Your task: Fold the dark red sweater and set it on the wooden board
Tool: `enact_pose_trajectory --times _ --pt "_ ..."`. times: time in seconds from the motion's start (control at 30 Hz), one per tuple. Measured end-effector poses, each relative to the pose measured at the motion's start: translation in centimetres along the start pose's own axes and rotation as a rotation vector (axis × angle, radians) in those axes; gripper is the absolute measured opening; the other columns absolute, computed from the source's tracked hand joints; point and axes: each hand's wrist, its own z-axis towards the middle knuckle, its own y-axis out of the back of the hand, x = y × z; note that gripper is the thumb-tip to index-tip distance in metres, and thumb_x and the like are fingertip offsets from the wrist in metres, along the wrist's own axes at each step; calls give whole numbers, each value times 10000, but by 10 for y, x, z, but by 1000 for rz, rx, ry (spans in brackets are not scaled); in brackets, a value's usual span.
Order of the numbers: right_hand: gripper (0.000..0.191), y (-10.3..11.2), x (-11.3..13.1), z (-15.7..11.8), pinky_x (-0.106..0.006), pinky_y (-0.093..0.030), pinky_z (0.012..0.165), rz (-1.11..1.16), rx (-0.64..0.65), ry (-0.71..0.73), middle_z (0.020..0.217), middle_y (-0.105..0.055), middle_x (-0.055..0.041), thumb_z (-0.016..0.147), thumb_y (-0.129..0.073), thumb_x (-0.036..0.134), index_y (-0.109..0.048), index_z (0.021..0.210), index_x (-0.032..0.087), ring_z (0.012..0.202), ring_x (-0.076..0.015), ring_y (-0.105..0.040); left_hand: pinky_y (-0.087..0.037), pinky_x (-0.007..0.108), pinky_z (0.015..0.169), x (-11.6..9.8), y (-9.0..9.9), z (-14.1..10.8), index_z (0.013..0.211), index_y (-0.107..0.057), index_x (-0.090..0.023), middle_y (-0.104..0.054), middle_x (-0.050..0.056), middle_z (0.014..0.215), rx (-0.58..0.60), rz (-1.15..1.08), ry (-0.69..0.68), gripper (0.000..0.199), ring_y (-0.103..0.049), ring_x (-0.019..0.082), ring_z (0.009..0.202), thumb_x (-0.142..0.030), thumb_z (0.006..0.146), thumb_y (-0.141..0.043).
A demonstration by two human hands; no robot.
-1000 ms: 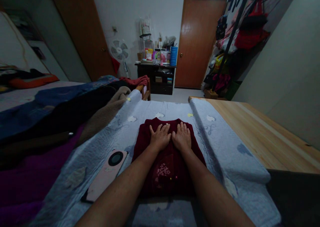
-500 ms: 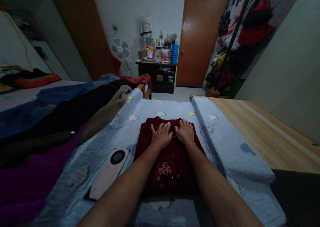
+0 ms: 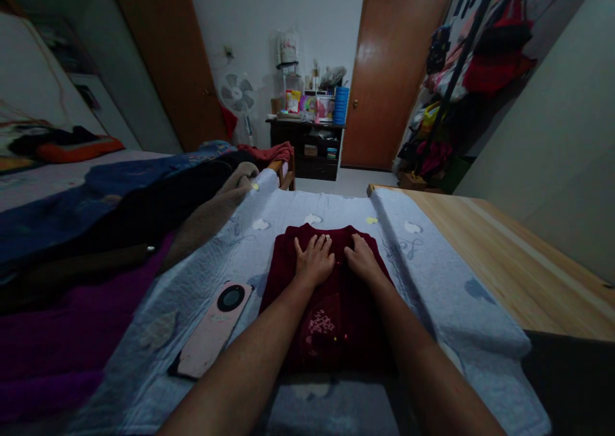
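Note:
A folded dark red top (image 3: 353,301) with pink flower embroidery and small shiny dots lies on a pale blue patterned cloth (image 3: 331,205). My left hand (image 3: 314,260) rests flat on its upper part, fingers spread, with a ring on one finger. To the right of it, my right hand (image 3: 362,258) touches the top near the neckline; its fingers are bent inward and seem to pinch the fabric, though the fingertips are partly hidden. Left of my left forearm lies a pink phone (image 3: 211,333), its round black camera facing up.
Heaped clothes, among them a purple one (image 3: 86,333) and a brown one (image 3: 211,221), cover the left side. A wooden board (image 3: 490,250) lies at the right. Beyond stand a fan (image 3: 237,93), a dark cabinet (image 3: 314,161) and a door (image 3: 379,77); bags (image 3: 494,71) hang at right.
My right hand has gone from lying flat with fingers stretched to bent fingers on the top. My left hand stays flat. The view has shifted slightly.

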Motion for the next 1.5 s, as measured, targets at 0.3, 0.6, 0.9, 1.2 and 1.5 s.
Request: enact_pose_trajectory --times 0.3,0.6,0.9,1.2,1.5 --pt "561 -12 15 -49 -487 -116 1133 -152 42 0 1570 -172 -87 949 -310 351 -313 1466 133 1440 -251 -122 -91 567 1151 7 0 4 1406 -421 -267 -366 26 1507 -40 -34 60 473 -254 227 1409 -327 958 -282" --pt "558 -12 16 -48 -493 -116 1131 -154 10 12 1567 -185 -93 952 -316 408 -355 1453 165 1438 -266 -135 -134 637 1092 13 4 13 1431 -392 -213 -266 143 1539 -87 55 389 612 -147 399 1415 -425 860 -450" --pt "572 -13 17 -51 -496 -96 1129 -151 -7 21 1566 -182 -107 947 -320 415 -353 1453 151 1438 -270 -126 -345 613 954 30 9 28 1451 -338 -242 -348 157 1485 74 72 359 692 -322 443 1295 -573 846 -399" --pt "580 -13 19 -49 -494 -80 1132 -130 -3 5 1567 -186 -96 935 -332 420 -352 1454 161 1440 -268 -116 -351 459 1018 57 14 33 1482 -233 -188 -296 185 1511 131 -46 322 733 -341 365 1339 -588 884 -372" --pt "572 -15 18 -49 -503 -80 1129 -122 -18 4 1567 -188 -98 931 -332 405 -360 1450 166 1436 -271 -130 -433 408 915 75 42 -22 1470 -128 -108 -477 262 1343 182 -173 414 789 -559 341 1165 -429 852 -500"
